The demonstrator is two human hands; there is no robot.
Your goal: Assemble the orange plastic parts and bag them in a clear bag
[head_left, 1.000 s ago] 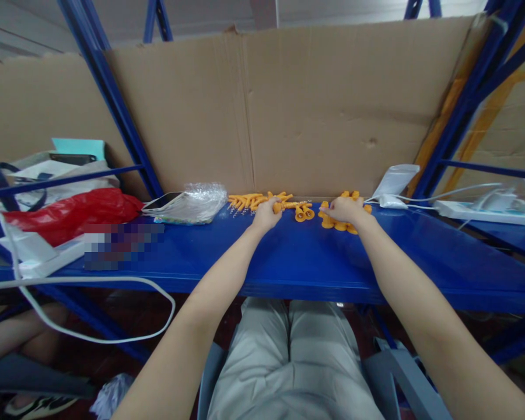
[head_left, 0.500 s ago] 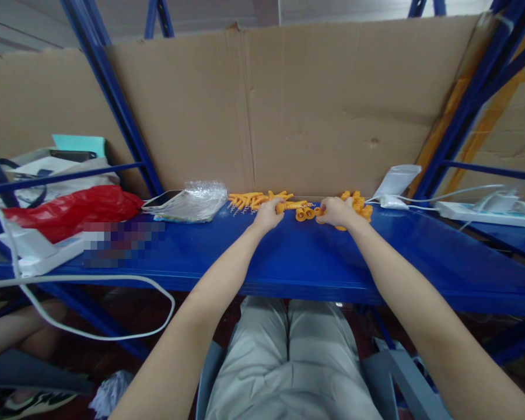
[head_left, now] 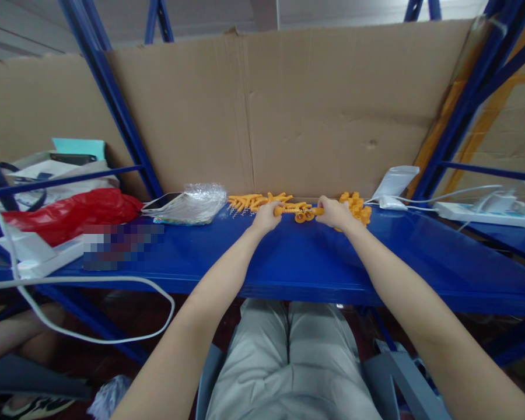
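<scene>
Above a blue shelf [head_left: 297, 259], the left hand [head_left: 266, 217] closes around an orange rod [head_left: 284, 211] while the right hand [head_left: 336, 212] pinches an orange cap [head_left: 319, 211] near its far end, seemingly joining them, which calls for straight alignment.

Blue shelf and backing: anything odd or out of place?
Yes: the white cable hangs in a loose loop below the front edge of the blue shelf and might snag. The cardboard backing has a small dent-like mark right of centre.
</scene>
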